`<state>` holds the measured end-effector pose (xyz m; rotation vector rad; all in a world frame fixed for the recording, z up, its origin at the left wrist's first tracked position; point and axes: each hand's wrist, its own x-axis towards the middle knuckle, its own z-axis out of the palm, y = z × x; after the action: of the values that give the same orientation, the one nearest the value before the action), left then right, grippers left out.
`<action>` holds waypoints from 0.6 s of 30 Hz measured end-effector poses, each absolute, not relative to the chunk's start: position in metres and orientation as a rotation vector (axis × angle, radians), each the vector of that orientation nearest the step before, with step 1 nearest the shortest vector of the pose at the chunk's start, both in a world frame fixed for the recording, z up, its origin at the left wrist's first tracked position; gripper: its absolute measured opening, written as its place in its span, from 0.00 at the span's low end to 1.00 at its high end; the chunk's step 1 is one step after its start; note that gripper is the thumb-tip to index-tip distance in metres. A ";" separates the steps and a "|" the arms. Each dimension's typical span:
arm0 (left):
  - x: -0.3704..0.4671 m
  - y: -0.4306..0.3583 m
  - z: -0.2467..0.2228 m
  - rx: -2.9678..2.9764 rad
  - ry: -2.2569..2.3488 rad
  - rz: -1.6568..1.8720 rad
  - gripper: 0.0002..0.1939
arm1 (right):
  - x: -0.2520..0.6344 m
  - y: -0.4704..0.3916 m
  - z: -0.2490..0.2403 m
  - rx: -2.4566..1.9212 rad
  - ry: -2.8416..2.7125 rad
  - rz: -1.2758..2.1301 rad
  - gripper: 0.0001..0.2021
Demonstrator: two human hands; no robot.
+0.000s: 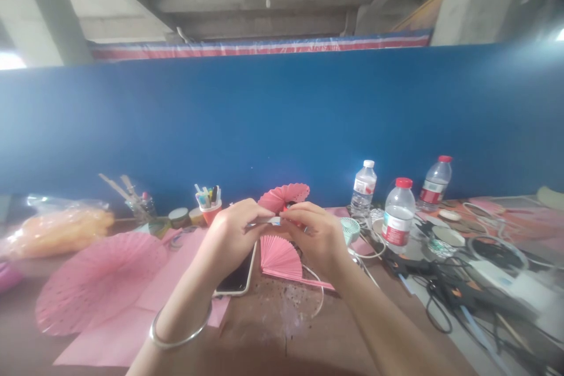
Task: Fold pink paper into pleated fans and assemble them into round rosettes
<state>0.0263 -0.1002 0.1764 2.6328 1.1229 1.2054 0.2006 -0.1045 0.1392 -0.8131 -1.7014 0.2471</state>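
Observation:
My left hand (235,229), a silver bangle (178,342) on its wrist, is closed with thumb and fingers pinched together. Facing it, my right hand (319,236) is pinched too, fingertips close to the left ones. A small pale piece (276,221) shows between them, too blurred to name. Just below lies a pleated pink paper fan (279,255), partly spread on the table. Behind my fingers rises a darker pink pleated fan (285,195), its lower part hidden. A phone (238,278) lies partly under my left hand.
At the left are a large round pink paper fan (103,279), pink paper sheets (101,343) and a plastic bag (61,226). A cup of pens (209,208) stands behind. Several water bottles (399,214), a small green fan (350,230) and tangled cables (436,299) crowd the right.

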 end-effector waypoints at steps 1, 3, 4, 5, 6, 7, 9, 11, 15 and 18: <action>0.026 -0.101 0.177 2.629 1.129 1.208 0.08 | 0.201 -0.105 0.139 -0.809 -1.686 0.272 0.06; 0.026 -0.102 0.177 2.627 1.128 1.217 0.08 | 0.200 -0.106 0.139 -0.812 -1.661 0.307 0.06; 0.026 -0.102 0.177 2.628 1.124 1.219 0.08 | 0.200 -0.106 0.139 -0.814 -1.651 0.317 0.05; 0.026 -0.102 0.178 2.625 1.123 1.219 0.08 | 0.200 -0.106 0.139 -0.813 -1.643 0.325 0.05; 0.026 -0.102 0.178 2.619 1.127 1.219 0.08 | 0.200 -0.106 0.139 -0.809 -1.636 0.334 0.04; 0.026 -0.102 0.177 2.608 1.134 1.222 0.08 | 0.200 -0.106 0.140 -0.800 -1.630 0.349 0.04; 0.025 -0.101 0.177 2.565 1.158 1.238 0.08 | 0.200 -0.105 0.140 -0.777 -1.603 0.407 0.04; 0.023 -0.100 0.177 2.472 1.183 1.262 0.08 | 0.200 -0.105 0.141 -0.766 -1.548 0.502 0.03; 0.020 -0.097 0.176 2.219 1.200 1.194 0.08 | 0.202 -0.102 0.144 -0.789 -1.338 0.757 0.03; 0.020 -0.093 0.174 2.128 1.167 1.070 0.14 | 0.205 -0.095 0.144 -0.751 -1.130 0.907 0.04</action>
<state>0.0204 -0.0931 0.1735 2.1284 1.1674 1.0699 0.2049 -0.0951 0.1440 -0.7514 -1.1302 0.9075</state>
